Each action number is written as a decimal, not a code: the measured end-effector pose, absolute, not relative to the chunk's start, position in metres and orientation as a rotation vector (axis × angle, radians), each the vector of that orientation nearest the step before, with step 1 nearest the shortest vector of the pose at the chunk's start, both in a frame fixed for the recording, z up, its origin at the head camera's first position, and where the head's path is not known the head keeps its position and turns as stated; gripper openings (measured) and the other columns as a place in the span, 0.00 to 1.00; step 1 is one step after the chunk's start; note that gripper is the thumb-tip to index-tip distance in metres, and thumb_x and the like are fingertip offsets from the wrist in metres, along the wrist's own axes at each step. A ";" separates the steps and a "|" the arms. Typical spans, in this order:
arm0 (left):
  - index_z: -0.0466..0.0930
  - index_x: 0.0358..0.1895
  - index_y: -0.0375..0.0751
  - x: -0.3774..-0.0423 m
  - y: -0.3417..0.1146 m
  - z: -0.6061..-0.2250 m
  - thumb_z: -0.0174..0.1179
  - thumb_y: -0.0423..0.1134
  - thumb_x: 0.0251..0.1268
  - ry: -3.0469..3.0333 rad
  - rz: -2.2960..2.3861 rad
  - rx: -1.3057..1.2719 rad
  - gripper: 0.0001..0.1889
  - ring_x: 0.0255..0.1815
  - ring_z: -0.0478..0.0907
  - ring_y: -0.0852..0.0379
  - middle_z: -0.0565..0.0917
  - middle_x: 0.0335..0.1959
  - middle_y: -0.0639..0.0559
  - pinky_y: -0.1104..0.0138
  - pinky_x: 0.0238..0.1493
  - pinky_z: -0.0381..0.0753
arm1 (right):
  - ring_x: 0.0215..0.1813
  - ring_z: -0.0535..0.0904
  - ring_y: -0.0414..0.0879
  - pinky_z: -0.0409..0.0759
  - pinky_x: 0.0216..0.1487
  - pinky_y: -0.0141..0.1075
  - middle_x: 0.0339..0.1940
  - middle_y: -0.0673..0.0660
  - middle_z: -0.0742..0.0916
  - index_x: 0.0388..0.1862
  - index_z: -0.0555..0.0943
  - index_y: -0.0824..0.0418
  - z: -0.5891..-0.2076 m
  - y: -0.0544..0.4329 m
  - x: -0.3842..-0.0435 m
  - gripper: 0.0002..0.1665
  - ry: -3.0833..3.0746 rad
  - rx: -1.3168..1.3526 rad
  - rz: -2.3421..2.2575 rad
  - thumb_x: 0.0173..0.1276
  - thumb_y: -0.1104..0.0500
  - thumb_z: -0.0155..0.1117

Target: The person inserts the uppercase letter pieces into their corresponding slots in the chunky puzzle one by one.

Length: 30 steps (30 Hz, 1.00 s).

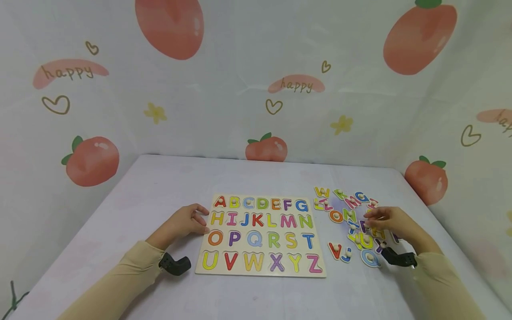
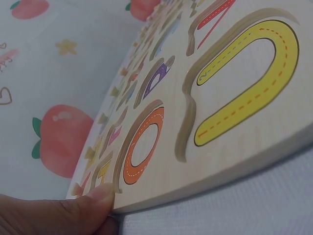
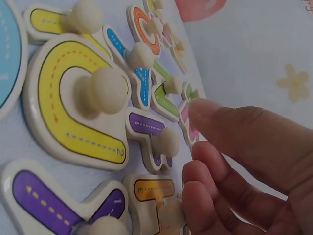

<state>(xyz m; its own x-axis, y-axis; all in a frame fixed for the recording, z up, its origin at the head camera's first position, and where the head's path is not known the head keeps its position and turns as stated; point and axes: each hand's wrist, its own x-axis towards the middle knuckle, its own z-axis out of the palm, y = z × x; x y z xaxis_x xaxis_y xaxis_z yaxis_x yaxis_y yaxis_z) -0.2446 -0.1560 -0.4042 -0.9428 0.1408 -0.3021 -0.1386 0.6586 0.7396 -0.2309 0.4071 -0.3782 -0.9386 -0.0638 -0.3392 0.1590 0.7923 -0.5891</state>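
A wooden alphabet puzzle board (image 1: 262, 271) lies flat on the white table, printed with coloured letters in recesses. Knobbed pieces sit in the first spots of the top row, such as the red A (image 1: 220, 202). My left hand (image 1: 186, 224) touches the board's left edge, its thumb (image 2: 100, 196) against the corner of the wood near the orange O recess. Over the loose letters at the right hovers my right hand (image 1: 394, 224), thumb and bent fingers apart with nothing visible between them. Closest to it are the purple F piece (image 3: 146, 128) and orange H piece (image 3: 154, 190).
Loose knobbed letters are scattered right of the board: a yellow U (image 1: 366, 241), blue Q (image 1: 370, 258), red V (image 1: 335, 251), orange O (image 1: 336, 216) and several others, some overlapping. A fruit-patterned cloth (image 1: 224, 106) hangs behind the table (image 1: 256, 298).
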 end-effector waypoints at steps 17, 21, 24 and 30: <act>0.74 0.54 0.35 -0.244 -0.156 -0.404 0.72 0.33 0.49 2.543 1.161 -0.011 0.27 0.32 0.76 0.54 0.82 0.31 0.48 0.65 0.36 0.73 | 0.41 0.75 0.48 0.74 0.41 0.37 0.38 0.54 0.84 0.49 0.81 0.65 -0.381 0.409 -0.233 0.24 2.599 0.020 -0.861 0.60 0.50 0.71; 0.74 0.55 0.35 -0.244 -0.156 -0.404 0.72 0.34 0.49 2.542 1.159 -0.017 0.27 0.32 0.76 0.54 0.82 0.32 0.48 0.65 0.36 0.74 | 0.42 0.74 0.49 0.73 0.41 0.37 0.38 0.54 0.83 0.47 0.82 0.64 -0.384 0.410 -0.236 0.23 2.592 0.027 -0.843 0.60 0.49 0.71; 0.74 0.55 0.35 -0.245 -0.156 -0.405 0.72 0.34 0.49 2.543 1.156 -0.016 0.27 0.32 0.76 0.54 0.82 0.32 0.48 0.65 0.36 0.74 | 0.43 0.73 0.49 0.74 0.40 0.38 0.39 0.55 0.83 0.47 0.82 0.64 -0.382 0.410 -0.237 0.22 2.594 0.031 -0.826 0.61 0.50 0.70; 0.74 0.54 0.35 -0.245 -0.156 -0.404 0.72 0.34 0.49 2.543 1.154 -0.018 0.27 0.32 0.76 0.54 0.82 0.32 0.48 0.65 0.36 0.73 | 0.43 0.74 0.49 0.75 0.41 0.40 0.40 0.55 0.84 0.48 0.82 0.63 -0.377 0.409 -0.238 0.21 2.613 0.003 -0.806 0.63 0.50 0.68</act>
<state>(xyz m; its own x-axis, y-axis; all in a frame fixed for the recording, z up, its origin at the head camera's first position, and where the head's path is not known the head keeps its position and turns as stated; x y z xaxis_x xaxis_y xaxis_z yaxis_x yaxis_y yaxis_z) -0.2445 -0.1559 -0.4038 -0.9396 0.1300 -0.3165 -0.1527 0.6685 0.7279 -0.2382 0.4089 -0.3765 -0.9185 -0.1148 -0.3784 0.1184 0.8332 -0.5401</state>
